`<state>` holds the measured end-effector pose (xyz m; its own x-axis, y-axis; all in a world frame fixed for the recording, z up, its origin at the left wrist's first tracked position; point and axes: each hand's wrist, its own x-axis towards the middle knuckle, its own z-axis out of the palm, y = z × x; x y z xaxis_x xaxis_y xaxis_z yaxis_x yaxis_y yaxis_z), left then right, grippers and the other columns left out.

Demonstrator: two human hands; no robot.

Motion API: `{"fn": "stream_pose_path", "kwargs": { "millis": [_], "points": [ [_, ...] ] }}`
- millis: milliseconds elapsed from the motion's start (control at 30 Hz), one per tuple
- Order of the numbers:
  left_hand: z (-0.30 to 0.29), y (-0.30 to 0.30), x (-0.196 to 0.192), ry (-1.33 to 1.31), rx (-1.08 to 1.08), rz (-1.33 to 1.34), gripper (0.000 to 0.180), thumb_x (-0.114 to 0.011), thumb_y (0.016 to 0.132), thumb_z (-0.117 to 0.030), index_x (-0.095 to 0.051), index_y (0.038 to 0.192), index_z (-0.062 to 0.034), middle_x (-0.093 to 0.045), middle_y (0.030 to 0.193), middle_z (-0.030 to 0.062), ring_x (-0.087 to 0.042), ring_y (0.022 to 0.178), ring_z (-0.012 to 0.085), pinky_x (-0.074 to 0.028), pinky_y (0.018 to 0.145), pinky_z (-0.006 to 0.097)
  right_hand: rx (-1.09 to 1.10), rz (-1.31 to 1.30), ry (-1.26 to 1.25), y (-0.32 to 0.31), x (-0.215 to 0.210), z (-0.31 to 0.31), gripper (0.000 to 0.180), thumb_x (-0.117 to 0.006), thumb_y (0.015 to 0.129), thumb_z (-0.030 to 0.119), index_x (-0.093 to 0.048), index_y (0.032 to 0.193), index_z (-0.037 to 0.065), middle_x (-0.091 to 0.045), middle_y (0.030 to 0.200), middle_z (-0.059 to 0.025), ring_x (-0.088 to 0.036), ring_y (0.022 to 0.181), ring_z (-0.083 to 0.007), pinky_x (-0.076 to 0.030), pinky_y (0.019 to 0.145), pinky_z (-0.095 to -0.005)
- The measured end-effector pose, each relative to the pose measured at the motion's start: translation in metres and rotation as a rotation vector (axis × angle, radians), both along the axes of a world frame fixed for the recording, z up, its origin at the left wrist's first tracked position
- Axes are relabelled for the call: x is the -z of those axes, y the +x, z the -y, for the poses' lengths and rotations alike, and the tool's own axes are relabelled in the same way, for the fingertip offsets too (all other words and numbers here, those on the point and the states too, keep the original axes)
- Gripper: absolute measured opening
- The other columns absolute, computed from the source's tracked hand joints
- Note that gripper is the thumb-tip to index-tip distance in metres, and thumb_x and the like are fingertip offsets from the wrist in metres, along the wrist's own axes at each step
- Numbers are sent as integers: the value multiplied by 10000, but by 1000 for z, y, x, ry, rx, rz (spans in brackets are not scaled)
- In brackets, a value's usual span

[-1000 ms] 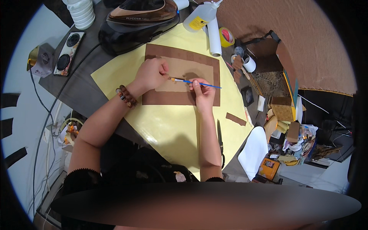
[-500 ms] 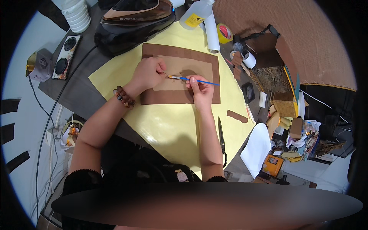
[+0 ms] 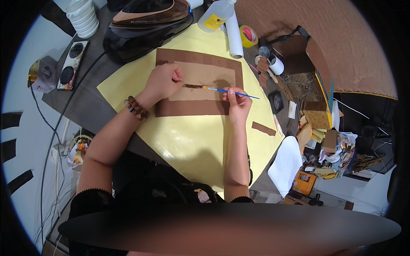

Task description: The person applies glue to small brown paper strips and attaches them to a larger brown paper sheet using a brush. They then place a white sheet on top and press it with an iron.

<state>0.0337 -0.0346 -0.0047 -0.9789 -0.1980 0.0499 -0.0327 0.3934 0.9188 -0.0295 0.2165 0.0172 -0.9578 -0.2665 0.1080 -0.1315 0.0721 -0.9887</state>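
My right hand (image 3: 238,103) grips a thin blue-handled paintbrush (image 3: 220,90), its bristles pointing left. The brush tip meets the right end of a narrow dark brown strip (image 3: 193,86). At the strip's other end, my left hand (image 3: 165,79) is closed in a pinch, its fingertips partly hidden. Under both hands lies a light tan sheet (image 3: 203,70) with a wide dark brown border (image 3: 192,109). The bordered sheet rests flat on a large yellow sheet (image 3: 188,141).
A black iron (image 3: 147,27) stands at the back left, near a phone (image 3: 72,66). Behind the work are a clear bottle (image 3: 216,17), a white roll (image 3: 234,40) and yellow tape (image 3: 248,36). A brown scrap (image 3: 263,129) and scissors (image 3: 250,175) lie at right.
My right hand and the paintbrush have moved right, away from my left hand. The dark strip between them now shows. My left hand has stayed nearly in place.
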Motion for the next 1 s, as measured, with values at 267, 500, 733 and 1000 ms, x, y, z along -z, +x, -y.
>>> {"fn": "stream_pose_path", "kwargs": {
  "millis": [267, 500, 733, 1000],
  "points": [
    [1, 1, 1, 18, -5, -18, 180, -776, 740, -30, -649, 867, -16, -684, 765, 73, -653, 711, 178, -518, 659, 304, 139, -8, 71, 1, -3, -1, 128, -628, 997, 73, -697, 952, -24, -681, 846, -49, -605, 724, -108, -509, 685, -252],
    [1, 1, 3, 19, -8, -9, 193, -777, 755, -6, -637, 888, 0, -676, 766, 71, -646, 711, 147, -511, 656, 284, 22, -9, 51, -2, 0, 0, 139, -644, 993, 100, -704, 961, -21, -684, 807, -40, -599, 704, -81, -498, 656, -229],
    [1, -1, 5, 18, -17, -31, 186, -789, 700, -83, -665, 834, -51, -698, 749, 66, -664, 705, 235, -519, 651, 347, 16, 24, 69, 0, 1, -3, 144, -646, 993, 102, -706, 973, -27, -701, 848, -51, -618, 712, -102, -524, 691, -248],
    [1, 1, 1, 28, 3, -36, 200, -787, 745, -21, -639, 878, 0, -672, 747, 75, -642, 689, 155, -507, 638, 295, 113, 26, 42, 3, -3, -4, 146, -643, 996, 107, -708, 959, -19, -686, 811, -41, -608, 710, -89, -514, 669, -237]
  ]
}}
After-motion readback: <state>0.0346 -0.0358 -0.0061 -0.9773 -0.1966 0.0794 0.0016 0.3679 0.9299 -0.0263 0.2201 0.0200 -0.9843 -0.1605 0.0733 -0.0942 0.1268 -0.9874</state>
